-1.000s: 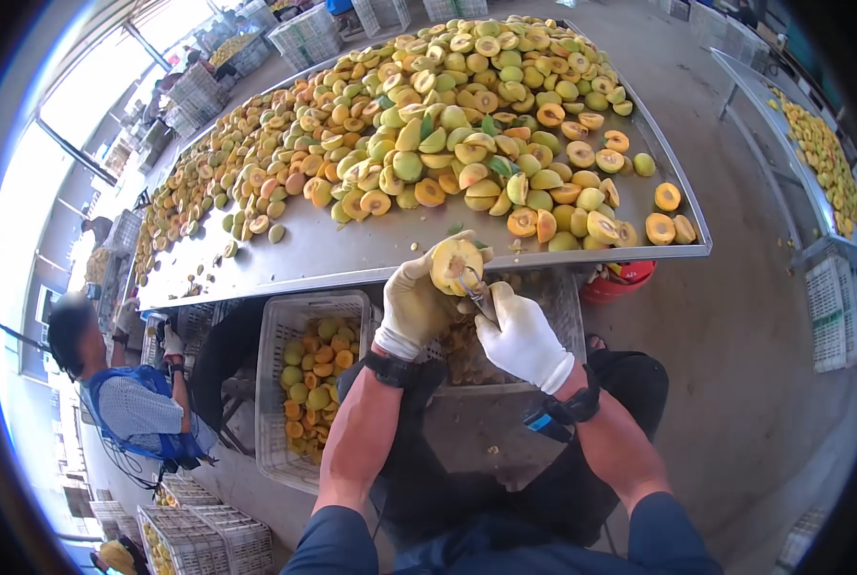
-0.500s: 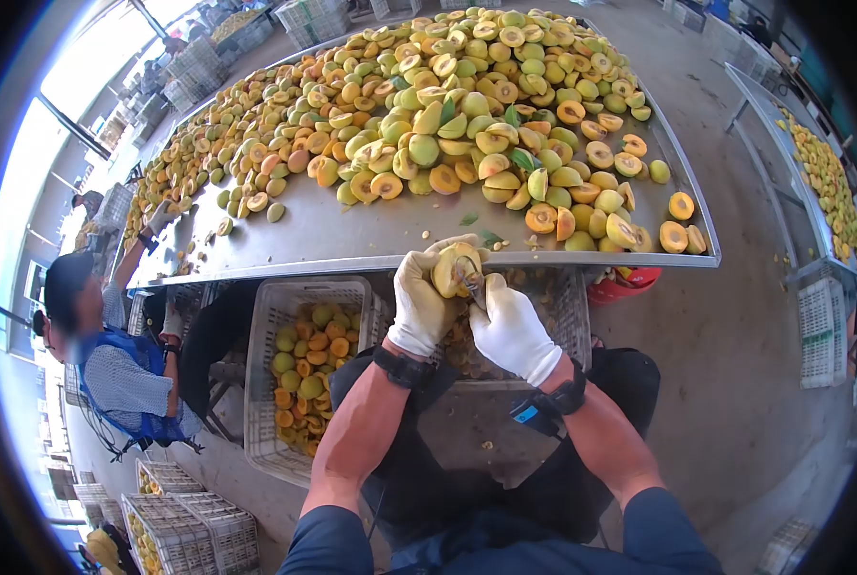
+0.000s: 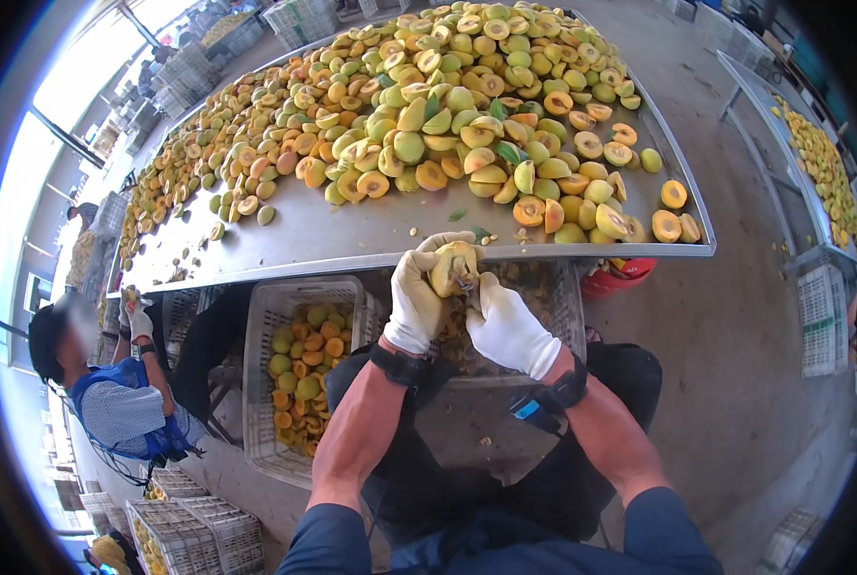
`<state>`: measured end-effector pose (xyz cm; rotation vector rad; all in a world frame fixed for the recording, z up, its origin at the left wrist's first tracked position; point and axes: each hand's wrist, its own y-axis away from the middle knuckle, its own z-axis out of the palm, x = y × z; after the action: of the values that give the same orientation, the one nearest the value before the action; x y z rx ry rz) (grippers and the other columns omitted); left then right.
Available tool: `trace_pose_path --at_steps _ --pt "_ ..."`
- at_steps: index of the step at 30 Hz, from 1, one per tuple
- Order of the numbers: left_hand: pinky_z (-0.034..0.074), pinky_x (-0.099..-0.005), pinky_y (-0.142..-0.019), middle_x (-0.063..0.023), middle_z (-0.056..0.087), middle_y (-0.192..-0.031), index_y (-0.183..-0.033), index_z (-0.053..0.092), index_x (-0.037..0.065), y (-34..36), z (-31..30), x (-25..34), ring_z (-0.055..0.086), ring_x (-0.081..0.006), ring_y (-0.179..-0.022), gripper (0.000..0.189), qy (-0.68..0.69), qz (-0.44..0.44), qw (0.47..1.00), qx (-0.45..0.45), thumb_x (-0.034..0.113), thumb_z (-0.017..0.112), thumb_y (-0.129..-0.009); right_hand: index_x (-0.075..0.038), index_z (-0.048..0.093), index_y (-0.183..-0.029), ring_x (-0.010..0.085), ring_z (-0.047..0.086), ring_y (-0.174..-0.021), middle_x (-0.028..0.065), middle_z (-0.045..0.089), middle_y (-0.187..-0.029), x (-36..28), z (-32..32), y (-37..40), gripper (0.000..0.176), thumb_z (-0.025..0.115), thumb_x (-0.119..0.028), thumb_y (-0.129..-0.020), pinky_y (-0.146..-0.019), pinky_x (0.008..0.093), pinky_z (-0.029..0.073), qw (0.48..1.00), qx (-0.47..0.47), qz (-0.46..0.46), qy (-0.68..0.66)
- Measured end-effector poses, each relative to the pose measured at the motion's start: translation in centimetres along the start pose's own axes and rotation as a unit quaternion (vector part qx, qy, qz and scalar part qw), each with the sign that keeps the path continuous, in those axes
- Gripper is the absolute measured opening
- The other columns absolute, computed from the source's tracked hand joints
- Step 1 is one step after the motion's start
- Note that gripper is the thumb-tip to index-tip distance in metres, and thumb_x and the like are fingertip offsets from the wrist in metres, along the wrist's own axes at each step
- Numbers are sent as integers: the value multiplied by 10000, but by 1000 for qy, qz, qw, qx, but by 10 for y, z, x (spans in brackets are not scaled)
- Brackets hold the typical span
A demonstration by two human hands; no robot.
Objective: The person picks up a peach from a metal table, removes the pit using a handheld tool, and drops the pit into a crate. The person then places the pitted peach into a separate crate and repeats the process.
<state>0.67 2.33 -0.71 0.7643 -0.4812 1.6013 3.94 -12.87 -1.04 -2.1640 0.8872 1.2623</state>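
My left hand (image 3: 417, 299), in a gloved grip, holds a yellow peach (image 3: 455, 268) just off the table's front edge. Gloved too, my right hand (image 3: 507, 326) is closed close beside it, around a small metal tool (image 3: 467, 284) whose tip meets the cut side of the fruit. Most of that tool is hidden by the fingers. Below both hands stands a crate (image 3: 570, 311) with scraps in it. Whole and halved peaches (image 3: 409, 147) lie heaped on the metal table (image 3: 332, 235) in front.
On the left a crate (image 3: 253, 383) holds peach halves. A co-worker (image 3: 126, 402) sits further left, hands raised around a fruit. A red bucket (image 3: 620, 278) is under the table's right end. Another table (image 3: 764, 125) with fruit stands at right.
The co-worker's hand has come back from the table, and both their hands are now together. My hands stay together at the peach, which has turned slightly. The view has shifted a little.
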Motion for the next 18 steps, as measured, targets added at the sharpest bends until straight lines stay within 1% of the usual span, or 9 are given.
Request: trace_pose_path --at_steps 3,4,5,6,7,9,10,12,18 --pt "482 -425 -970 -241 619 -1131 -1233 540 -63 1 6 -1 613 -314 -1035 578 -17 -16 999 24 288 409 -793 48 469 -1030 500 602 -861 298 612 -798 9 4 2 249 603 -38 -838 -683 499 489 999 -6 1 33" --pt "482 -425 -970 -241 619 -1131 -1233 540 -63 2 11 -3 613 -314 -1035 578 -18 -17 999 23 288 409 -793 48 475 -1028 499 602 -853 297 614 -798 11 8 3 247 603 -31 -831 -675 504 487 999 32 -23 33" --pt "480 -428 -975 -246 625 -1121 -1223 546 -66 2 18 -7 612 -324 -1046 573 -16 21 999 39 286 403 -794 47 480 -1025 497 603 -845 295 615 -799 11 11 3 246 604 -23 -825 -668 510 486 996 69 -47 34" --pt "477 -431 -980 -251 632 -1111 -1213 553 -69 2 23 -9 612 -334 -1056 569 -13 60 997 54 284 397 -795 47 480 -1025 497 603 -845 295 615 -799 11 12 2 246 604 -23 -825 -668 510 486 996 71 -48 34" --pt "477 -431 -980 -251 632 -1111 -1213 553 -69 0 23 -9 612 -334 -1056 569 -11 62 997 53 284 397 -795 45 483 -1014 497 602 -830 292 614 -793 10 12 1 244 611 -20 -817 -658 513 483 993 91 -63 49" --pt "472 -435 -987 -262 637 -1114 -1188 566 -68 -4 22 -10 609 -353 -1069 560 97 18 994 47 288 384 -797 43 486 -1003 496 601 -814 288 613 -788 10 11 2 242 618 -16 -809 -649 516 480 989 106 -78 67" --pt "472 -435 -987 -262 637 -1114 -1188 566 -68 -4 23 -10 609 -353 -1069 560 99 20 994 46 288 384 -797 42 487 -997 495 599 -804 284 610 -784 10 8 2 242 622 -15 -804 -646 516 480 990 104 -75 64" --pt "494 -388 -910 -228 643 -1043 -1160 569 -59 -3 28 -8 614 -286 -963 504 106 18 992 61 267 371 -829 42 489 -990 494 598 -793 280 607 -780 9 7 1 241 626 -13 -799 -644 516 480 990 101 -73 61" --pt "508 -365 -864 -215 654 -969 -1132 579 -53 -3 23 -5 607 -275 -888 470 108 -5 989 99 242 356 -842 44 497 -976 485 603 -796 269 606 -789 6 12 2 229 623 -14 -794 -646 509 484 986 110 -71 102"
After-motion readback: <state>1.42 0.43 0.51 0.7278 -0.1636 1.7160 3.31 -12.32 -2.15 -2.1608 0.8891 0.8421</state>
